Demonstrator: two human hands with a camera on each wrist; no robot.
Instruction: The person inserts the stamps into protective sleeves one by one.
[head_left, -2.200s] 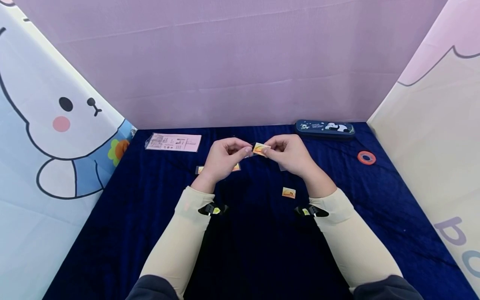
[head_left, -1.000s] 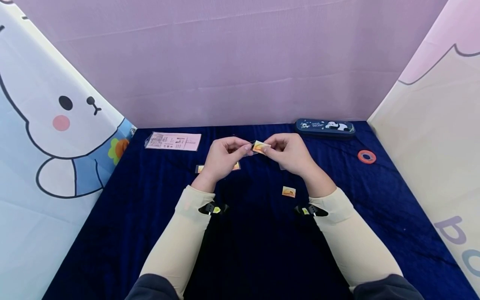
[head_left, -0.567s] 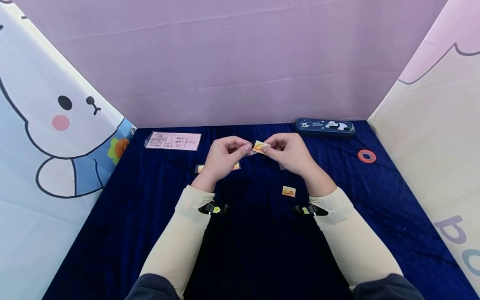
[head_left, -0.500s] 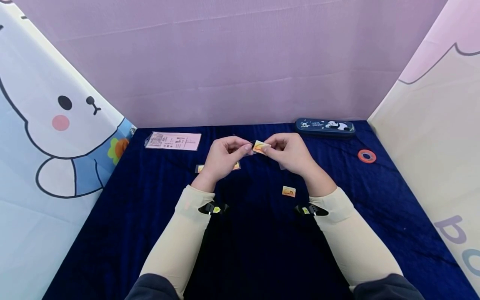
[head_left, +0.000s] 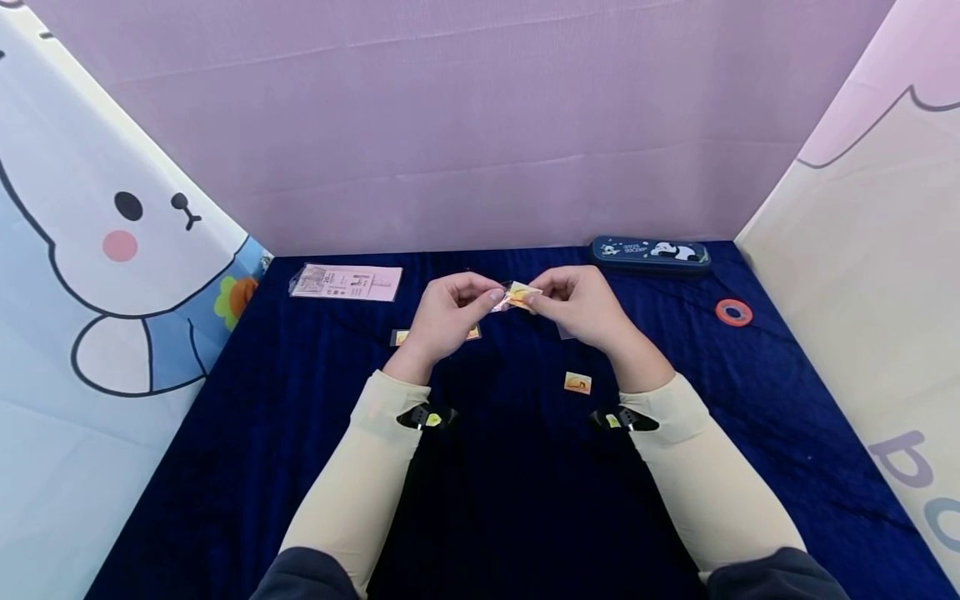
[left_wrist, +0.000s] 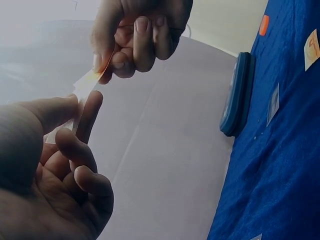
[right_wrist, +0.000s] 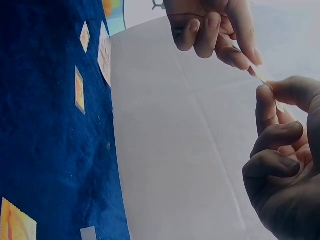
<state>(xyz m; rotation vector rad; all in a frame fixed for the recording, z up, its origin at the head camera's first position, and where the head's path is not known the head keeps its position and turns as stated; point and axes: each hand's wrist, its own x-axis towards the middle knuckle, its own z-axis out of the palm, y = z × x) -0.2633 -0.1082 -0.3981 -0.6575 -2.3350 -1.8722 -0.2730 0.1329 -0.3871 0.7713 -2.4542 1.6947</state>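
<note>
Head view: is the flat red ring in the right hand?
No, the ring lies on dark blue cloth, apart from the right hand.

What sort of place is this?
Probably a makeshift booth for tabletop work: a blue cloth underneath, a purple backdrop behind it, and a cartoon-printed panel on the left.

Blue cloth (head_left: 300,433) is carrying: pink slip (head_left: 348,283), back left; pencil case (head_left: 649,257), back right; red tape roll (head_left: 720,313), nearer; stamp (head_left: 577,382), lying frontmost; two other stamps (right_wrist: 80,91), lying centre-left.
</note>
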